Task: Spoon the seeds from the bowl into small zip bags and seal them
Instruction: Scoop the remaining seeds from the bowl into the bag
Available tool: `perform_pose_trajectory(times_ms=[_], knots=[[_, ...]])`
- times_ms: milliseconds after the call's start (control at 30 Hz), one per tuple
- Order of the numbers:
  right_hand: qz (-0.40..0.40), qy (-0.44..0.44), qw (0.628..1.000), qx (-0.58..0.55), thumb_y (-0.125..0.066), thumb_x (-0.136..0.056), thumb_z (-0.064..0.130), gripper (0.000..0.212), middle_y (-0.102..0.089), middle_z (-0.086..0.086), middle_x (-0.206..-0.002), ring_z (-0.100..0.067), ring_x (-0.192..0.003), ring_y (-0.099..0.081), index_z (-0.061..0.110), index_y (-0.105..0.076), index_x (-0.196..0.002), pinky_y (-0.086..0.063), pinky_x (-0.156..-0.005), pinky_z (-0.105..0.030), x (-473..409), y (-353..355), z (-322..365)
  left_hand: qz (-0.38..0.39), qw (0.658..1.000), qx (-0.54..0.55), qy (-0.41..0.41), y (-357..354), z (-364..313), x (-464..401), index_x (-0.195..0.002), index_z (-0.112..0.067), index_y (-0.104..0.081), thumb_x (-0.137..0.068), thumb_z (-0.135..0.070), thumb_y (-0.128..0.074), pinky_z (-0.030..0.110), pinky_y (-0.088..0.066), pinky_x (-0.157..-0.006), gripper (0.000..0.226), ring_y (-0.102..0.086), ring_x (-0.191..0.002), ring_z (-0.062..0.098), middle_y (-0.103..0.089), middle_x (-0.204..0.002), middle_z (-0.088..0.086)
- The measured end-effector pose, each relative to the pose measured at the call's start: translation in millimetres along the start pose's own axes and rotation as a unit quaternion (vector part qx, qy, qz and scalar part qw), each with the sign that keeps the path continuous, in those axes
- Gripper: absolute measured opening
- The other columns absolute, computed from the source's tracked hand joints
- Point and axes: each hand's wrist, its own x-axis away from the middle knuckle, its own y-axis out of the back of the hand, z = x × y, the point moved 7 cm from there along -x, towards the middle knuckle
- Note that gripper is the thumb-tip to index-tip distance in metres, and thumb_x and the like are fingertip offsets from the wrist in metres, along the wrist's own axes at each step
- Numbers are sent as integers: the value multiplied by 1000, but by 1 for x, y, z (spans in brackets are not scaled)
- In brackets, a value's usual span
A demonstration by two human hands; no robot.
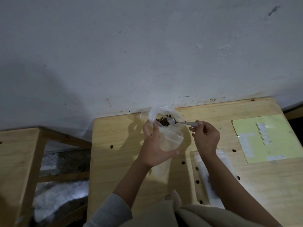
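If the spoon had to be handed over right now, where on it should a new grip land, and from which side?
Probably on the bare handle of the spoon, between the bowl end and the right hand pinching its tail. Come from above or the wall side: the handle lies roughly level, its bowl over the seeds, and the left hand with the zip bag blocks the near side.

Item: zip bag (170, 141), lower part hidden behind our left hand (155, 145). Yellow sheet (268, 138): white labels too blurred to read. Table (114, 161): near edge cut off.
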Motion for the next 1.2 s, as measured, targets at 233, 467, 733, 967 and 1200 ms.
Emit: perform_pose_trajectory(times_ms=[233,467,733,967,1200], knots=[[-27,-20,999,-1,-49,-93,20,20,-68,-2,-67,-23,-71,-70,18,-65,-81,-57,-72,-51,-11,0,-5,1,1000,4,17,3,2,0,-150,-23,10,-61,-53,-83,31,-41,-104,132,-35,-132,17,13,-145,-21],[-27,198,973,115,-46,-94,20,25,-71,-9,-68,-19,-59,-66,3,-64,-93,-50,-58,-25,-13,0,30,-16,999,-47,-22,4,-6,6,-151,-24,6,-63,-58,-77,37,-45,-102,125,-30,-138,20,16,-149,-16],[-4,49,998,47,-46,-93,18,24,-68,0,-64,-21,-65,-69,13,-66,-82,-56,-68,-30,-14,-15,0,-1,999,23,32,2,-6,9,-152,-23,6,-64,-49,-82,14,-37,-88,127,-40,-114,7,8,-147,-17],[-19,-225,965,-132,-46,-97,12,22,-69,-18,-78,-23,-69,-70,1,-65,-90,-59,-74,-42,-1,-13,-42,-1,998,32,52,11,2,11,-152,-22,2,-64,-50,-82,16,-38,-89,125,-40,-113,7,5,-149,-15],[-30,-180,971,-154,-46,-96,10,22,-67,-19,-73,-25,-69,-71,2,-63,-85,-59,-73,-40,-3,-4,-29,-12,997,38,68,18,8,9,-152,-24,2,-63,-48,-83,20,-40,-92,126,-42,-120,11,7,-149,-18]])
